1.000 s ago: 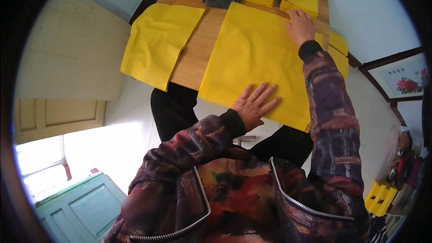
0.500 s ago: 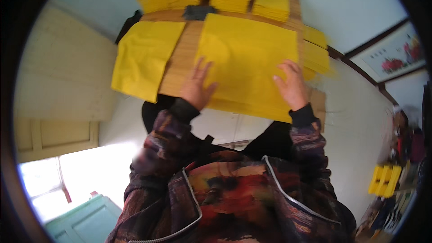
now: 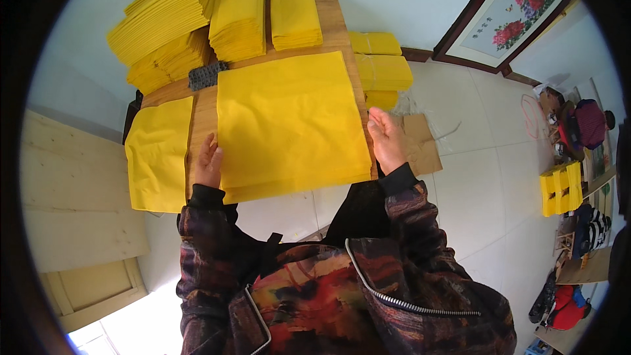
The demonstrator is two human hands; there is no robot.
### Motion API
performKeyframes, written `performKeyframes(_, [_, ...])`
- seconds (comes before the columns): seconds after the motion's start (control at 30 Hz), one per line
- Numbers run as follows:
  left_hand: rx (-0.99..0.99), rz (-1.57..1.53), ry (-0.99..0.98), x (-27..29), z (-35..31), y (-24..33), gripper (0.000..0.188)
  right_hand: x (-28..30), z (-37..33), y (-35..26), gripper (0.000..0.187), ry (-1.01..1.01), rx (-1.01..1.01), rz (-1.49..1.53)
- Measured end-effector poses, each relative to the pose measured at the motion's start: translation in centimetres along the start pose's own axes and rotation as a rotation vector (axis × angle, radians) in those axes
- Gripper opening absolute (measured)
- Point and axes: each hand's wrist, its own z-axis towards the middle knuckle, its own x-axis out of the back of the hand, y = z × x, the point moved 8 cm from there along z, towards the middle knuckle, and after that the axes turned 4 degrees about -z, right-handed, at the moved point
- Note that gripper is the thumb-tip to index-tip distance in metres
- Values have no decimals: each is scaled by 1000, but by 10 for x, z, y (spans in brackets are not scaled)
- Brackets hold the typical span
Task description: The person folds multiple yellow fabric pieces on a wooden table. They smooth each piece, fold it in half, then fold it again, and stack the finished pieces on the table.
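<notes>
Sheet (image 3: 292, 125): yellow, spread out on the bench (image 3: 334, 20), creases showing!
Left hand (image 3: 210, 163): open, fingers loosely bent, by the sheet's left edge.
Right hand (image 3: 386, 137): open too, by the sheet's right edge.
Piles (image 3: 238, 10): stacked beyond the sheet, apparently done; the sheet itself looks unfinished.

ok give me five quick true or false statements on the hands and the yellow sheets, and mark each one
1. The left hand is by the left edge of the wide yellow sheet. True.
2. The right hand lies flat on the middle of that sheet. False: it is at the sheet's right edge.
3. The narrower yellow sheet lies to the left of the left hand. True.
4. The folded yellow stacks stand on the near side of the table. False: they stand at its far side.
5. The dark grey item is near the wide sheet's far left corner. True.
</notes>
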Motion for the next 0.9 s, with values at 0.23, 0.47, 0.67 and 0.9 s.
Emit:
performKeyframes(0.23, [142,-247,80,0,-2,0,51,-19,-9,-8,47,-43,27,-75])
performKeyframes(0.47, [162,-369,124,-4,-6,8,49,-34,-15,-17,49,-106,61,-108])
performKeyframes(0.67, [124,-287,117,-6,-4,4,50,-33,-12,-13,47,-142,89,-25])
performKeyframes(0.9, [-25,140,165,4,-3,9,48,-26,-4,-23,40,-29,123,-307])
